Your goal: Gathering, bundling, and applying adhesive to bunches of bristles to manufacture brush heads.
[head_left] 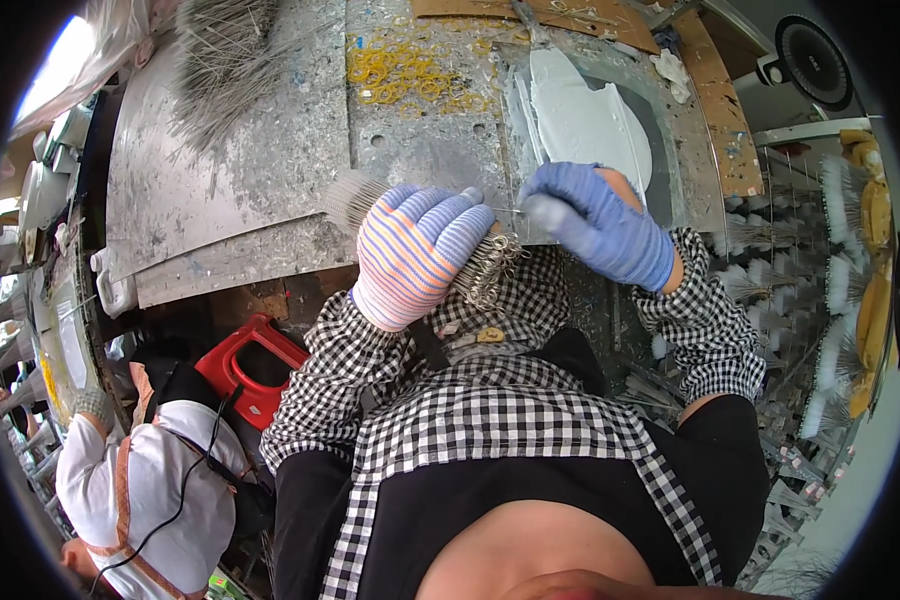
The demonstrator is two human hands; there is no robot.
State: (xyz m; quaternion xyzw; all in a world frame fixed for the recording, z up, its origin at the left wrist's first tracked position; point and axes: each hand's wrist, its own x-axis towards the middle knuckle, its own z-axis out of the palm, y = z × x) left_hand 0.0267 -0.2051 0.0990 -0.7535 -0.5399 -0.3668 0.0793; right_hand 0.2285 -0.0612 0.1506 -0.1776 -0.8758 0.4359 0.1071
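Note:
My left hand [415, 250], in a white glove with orange and blue stripes, is closed around a bundle of thin metal wires [488, 272]. Their curled, looped ends hang out on the right over my lap, while the straight ends fan out on the left above the table edge. My right hand [600, 225], in a blue glove, is a little to the right with its fingers pinched together and slightly blurred. A single thin wire runs between the two hands, its end at the right fingertips. Just beyond the right hand, thick white paste [590, 120] lies spread on a dark plate.
A heap of similar wires [225, 60] lies at the table's far left. Yellow rubber bands [400, 75] are scattered at the back. Racks of bristly wire pieces [770, 250] stand at right, near a black fan [813, 62]. Left of me are a red plastic seat [245, 365] and another person [160, 490].

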